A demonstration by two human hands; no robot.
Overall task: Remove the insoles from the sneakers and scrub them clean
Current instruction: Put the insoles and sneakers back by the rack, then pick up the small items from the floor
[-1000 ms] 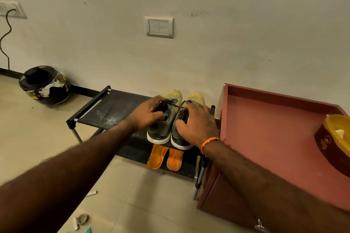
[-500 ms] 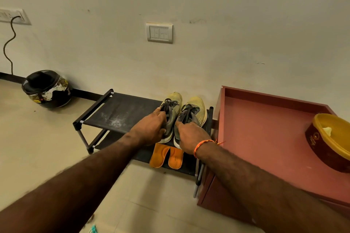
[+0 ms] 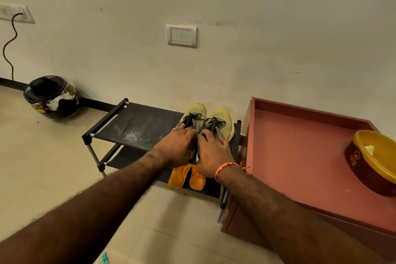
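Two yellow-and-grey sneakers stand side by side, toes to the wall, on the top shelf of a black shoe rack (image 3: 137, 126). My left hand (image 3: 175, 148) lies over the left sneaker (image 3: 196, 110), fingers on its laces and gripping it. My right hand (image 3: 211, 156), with an orange wrist thread, covers the right sneaker (image 3: 224, 117) the same way. Both heels are hidden under my hands. Two orange insoles (image 3: 179, 178) lie flat on the lower shelf, just below my wrists.
A red cabinet (image 3: 300, 152) with a raised rim stands tight against the rack's right side, with a yellow tub (image 3: 372, 161) on it. A dark helmet (image 3: 52, 97) sits on the tiled floor at the left wall. A switch plate (image 3: 181, 35) is on the wall above.
Both hands have pushed the sneakers from the shelf's front edge back toward the wall. The insoles have stayed in place on the lower shelf.
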